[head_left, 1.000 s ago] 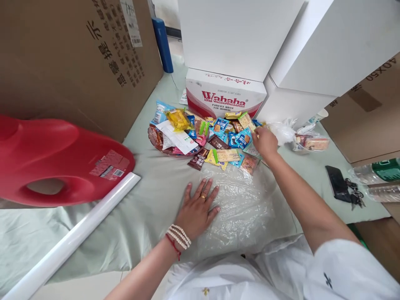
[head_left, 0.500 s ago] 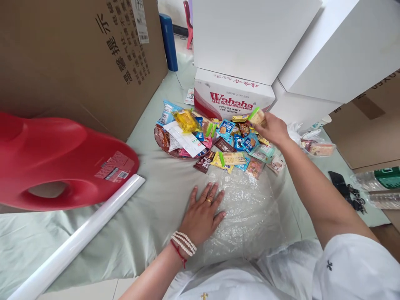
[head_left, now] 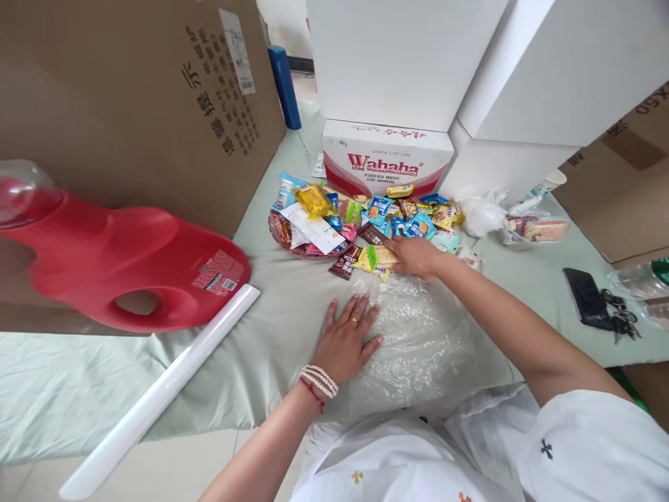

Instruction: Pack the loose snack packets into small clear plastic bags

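Note:
My left hand [head_left: 348, 338] lies flat with its fingers spread on the left edge of a crumpled clear plastic bag [head_left: 423, 341], spread on a pale green cloth [head_left: 251, 328]. My right hand [head_left: 415, 254] reaches over the bag to the near edge of a heap of small snack packets [head_left: 366, 213]. Its fingers are held together on the right end of a yellow snack packet [head_left: 379, 256]. Part of the heap sits on a reddish plate [head_left: 282, 236].
A Wahaha carton [head_left: 387, 157] and white boxes [head_left: 408, 56] stand behind the heap. A big cardboard box [head_left: 130, 90] and a red jug [head_left: 120, 258] are left, a white roll [head_left: 162, 397] in front. A phone [head_left: 588, 300], keys [head_left: 619, 321] and bagged food [head_left: 538, 226] lie right.
My right hand, raised with a packet over the far side of the heap half a second ago, has dropped to the near edge by the yellow packet. My left hand stays put.

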Demonstrator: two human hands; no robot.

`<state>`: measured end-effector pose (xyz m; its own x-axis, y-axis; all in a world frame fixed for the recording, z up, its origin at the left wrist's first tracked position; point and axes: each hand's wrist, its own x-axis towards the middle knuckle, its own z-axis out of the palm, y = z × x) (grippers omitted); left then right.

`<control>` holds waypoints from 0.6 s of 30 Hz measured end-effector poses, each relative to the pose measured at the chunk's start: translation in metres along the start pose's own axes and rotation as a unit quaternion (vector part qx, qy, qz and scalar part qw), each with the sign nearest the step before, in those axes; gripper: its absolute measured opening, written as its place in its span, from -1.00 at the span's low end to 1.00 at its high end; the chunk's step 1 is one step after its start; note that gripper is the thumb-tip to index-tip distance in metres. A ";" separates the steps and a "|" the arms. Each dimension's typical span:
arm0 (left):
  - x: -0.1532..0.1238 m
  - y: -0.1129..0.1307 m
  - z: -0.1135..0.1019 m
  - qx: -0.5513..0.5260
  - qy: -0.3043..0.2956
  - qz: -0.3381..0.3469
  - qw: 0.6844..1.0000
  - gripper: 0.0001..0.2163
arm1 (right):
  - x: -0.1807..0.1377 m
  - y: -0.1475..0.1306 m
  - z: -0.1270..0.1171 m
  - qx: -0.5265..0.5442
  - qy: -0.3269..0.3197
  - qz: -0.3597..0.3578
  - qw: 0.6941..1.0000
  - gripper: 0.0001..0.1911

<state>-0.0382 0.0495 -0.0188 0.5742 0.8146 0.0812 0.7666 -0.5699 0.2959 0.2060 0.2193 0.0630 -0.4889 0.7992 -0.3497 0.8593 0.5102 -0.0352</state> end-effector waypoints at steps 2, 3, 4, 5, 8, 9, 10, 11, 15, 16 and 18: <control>0.001 0.000 0.000 0.006 -0.002 0.000 1.000 -0.45 | -0.006 -0.006 -0.002 -0.002 0.015 0.017 1.000 -0.42; 0.001 0.000 0.000 0.007 -0.002 -0.001 1.000 -0.45 | -0.011 -0.007 -0.004 0.000 0.026 0.027 0.999 -0.45; 0.002 0.001 -0.001 0.007 -0.002 -0.001 1.000 -0.45 | -0.018 -0.007 -0.007 0.003 0.040 0.038 0.998 -0.46; 0.002 0.001 -0.001 0.006 -0.001 -0.001 1.000 -0.45 | -0.027 -0.007 -0.010 0.008 0.057 0.051 0.997 -0.46; 0.002 0.003 -0.003 -0.003 0.003 -0.003 1.000 -0.45 | -0.064 -0.008 -0.018 0.028 0.096 0.071 0.992 -0.43; 0.002 0.003 -0.004 -0.005 0.005 -0.004 1.000 -0.45 | -0.078 -0.011 -0.019 0.034 0.092 0.062 0.993 -0.42; 0.002 0.003 -0.004 -0.005 0.007 -0.005 1.000 -0.44 | -0.091 -0.016 -0.018 0.038 0.078 0.048 0.995 -0.42; 0.002 0.003 -0.004 -0.005 0.009 -0.007 1.000 -0.42 | -0.103 -0.023 -0.015 0.040 0.057 0.029 0.997 -0.44; 0.004 0.001 0.000 0.004 0.008 -0.014 1.000 -0.34 | -0.125 -0.059 0.013 0.045 -0.009 -0.030 0.999 -0.49; 0.005 0.000 0.001 0.006 0.005 -0.014 1.000 -0.33 | -0.125 -0.067 0.021 0.043 -0.015 -0.032 0.998 -0.51; 0.007 -0.003 0.002 0.007 -0.003 -0.014 1.000 -0.31 | -0.123 -0.078 0.035 0.041 -0.019 -0.025 0.999 -0.51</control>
<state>-0.0360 0.0561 -0.0205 0.5532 0.8303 0.0680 0.7871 -0.5476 0.2839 0.2041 0.0699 0.0755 -0.5268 0.7599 -0.3807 0.8441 0.5204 -0.1293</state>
